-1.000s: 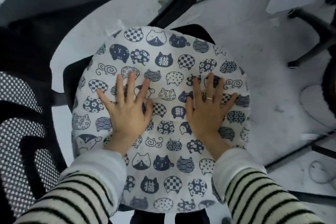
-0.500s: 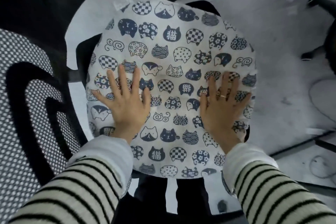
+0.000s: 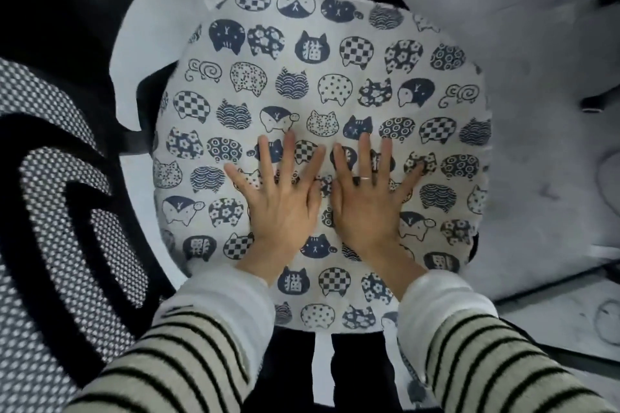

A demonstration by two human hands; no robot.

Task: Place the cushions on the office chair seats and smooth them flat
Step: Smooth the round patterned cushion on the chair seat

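On the chair (image 3: 147,100) seat lies the cushion (image 3: 322,84), covering nearly all of it. Left of its middle your left hand (image 3: 281,208) presses flat, fingers (image 3: 288,151) straight and spread; just beside it your right hand (image 3: 365,204) does likewise.

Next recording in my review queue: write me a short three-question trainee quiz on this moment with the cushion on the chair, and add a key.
1. True or false: both hands lie flat with straight fingers on the cushion.
2. Which hand wears a ring? A) left hand B) right hand C) neither
3. Fill in: the mesh chair back lies on the person's ____ side.

Key: 1 true; 2 B, the ring is on a right-hand finger; 3 left.
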